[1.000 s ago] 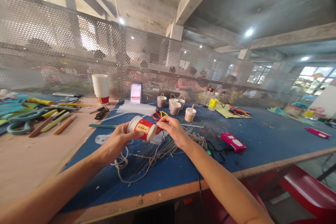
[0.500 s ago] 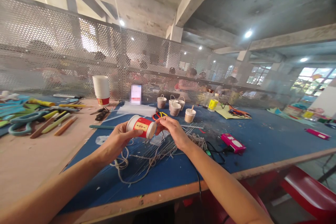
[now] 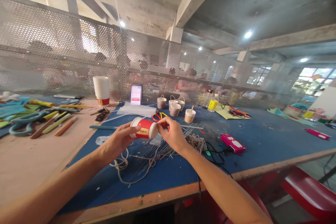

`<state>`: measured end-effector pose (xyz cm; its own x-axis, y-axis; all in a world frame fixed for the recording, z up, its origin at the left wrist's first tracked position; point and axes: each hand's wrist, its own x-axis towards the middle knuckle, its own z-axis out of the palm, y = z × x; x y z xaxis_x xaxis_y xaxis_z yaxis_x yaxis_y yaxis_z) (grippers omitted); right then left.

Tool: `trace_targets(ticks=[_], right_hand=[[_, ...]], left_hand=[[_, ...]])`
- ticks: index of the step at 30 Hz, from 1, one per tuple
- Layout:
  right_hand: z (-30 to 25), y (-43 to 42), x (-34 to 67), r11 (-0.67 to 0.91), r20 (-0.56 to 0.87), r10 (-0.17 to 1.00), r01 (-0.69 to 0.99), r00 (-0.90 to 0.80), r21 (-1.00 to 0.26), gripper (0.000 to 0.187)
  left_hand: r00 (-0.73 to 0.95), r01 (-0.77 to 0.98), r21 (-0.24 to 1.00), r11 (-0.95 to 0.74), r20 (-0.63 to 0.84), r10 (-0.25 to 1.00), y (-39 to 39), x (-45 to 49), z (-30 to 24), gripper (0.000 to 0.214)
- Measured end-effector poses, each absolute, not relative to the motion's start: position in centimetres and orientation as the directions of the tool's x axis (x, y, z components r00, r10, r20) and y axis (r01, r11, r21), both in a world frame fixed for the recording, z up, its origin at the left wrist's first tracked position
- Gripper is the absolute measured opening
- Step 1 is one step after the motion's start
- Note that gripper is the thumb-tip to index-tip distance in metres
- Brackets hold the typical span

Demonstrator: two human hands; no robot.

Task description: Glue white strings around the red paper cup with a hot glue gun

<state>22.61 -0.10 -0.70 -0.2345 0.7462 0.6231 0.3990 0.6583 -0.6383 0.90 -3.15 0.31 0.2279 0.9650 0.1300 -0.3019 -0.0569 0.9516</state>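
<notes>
My left hand (image 3: pixel 118 142) holds a red and white paper cup (image 3: pixel 144 128) on its side above the blue table (image 3: pixel 262 143), fingers wrapped round its rim end. My right hand (image 3: pixel 172 134) pinches at the cup's base end, fingertips closed against it. Whether a string or small piece sits in that pinch I cannot make out. Under both hands lie tangled twine (image 3: pixel 136 161) and thin metal wires (image 3: pixel 157 148).
A stack of paper cups (image 3: pixel 101 90) stands back left; several twine-wrapped small cups (image 3: pixel 175 106) and red-handled scissors (image 3: pixel 159 114) lie behind my hands. A pink glue gun (image 3: pixel 233 142) with black cord rests right. Tools and coloured sticks (image 3: pixel 42 117) cover the left board. A perforated metal screen (image 3: pixel 52 49) backs the table.
The cup has been turned in my hands, so its yellow label has rolled lower and more red shows. Both hands stay in about the same place.
</notes>
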Motion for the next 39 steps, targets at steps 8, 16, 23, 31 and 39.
trace_targets(ticks=[8, 16, 23, 31, 39], right_hand=[[-1.2, -0.4, 22.6, 0.776, 0.759, 0.536, 0.571, -0.370, -0.269, 0.014], [-1.3, -0.4, 22.3, 0.764, 0.738, 0.591, 0.519, -0.325, -0.383, 0.011], [-1.2, -0.7, 22.4, 0.774, 0.747, 0.558, 0.550, -0.361, -0.313, 0.008], [0.0, -1.8, 22.8, 0.823, 0.780, 0.427, 0.554, -0.458, -0.125, 0.016], [1.4, 1.3, 27.6, 0.413, 0.618, 0.769, 0.864, -0.162, -0.287, 0.018]], left_hand=[[0.244, -0.267, 0.964, -0.004, 0.072, 0.967, -2.5, 1.1, -0.1, 0.030], [0.132, -0.266, 0.958, -0.107, 0.146, 0.980, -2.1, 0.8, -0.4, 0.029], [0.087, -0.246, 0.952, -0.184, 0.211, 0.974, -1.8, 0.6, -0.6, 0.028], [0.081, -0.249, 0.944, -0.215, 0.242, 0.967, -1.6, 0.5, -0.7, 0.026], [0.036, -0.200, 0.949, -0.242, 0.254, 0.967, -1.8, 0.2, -0.7, 0.026]])
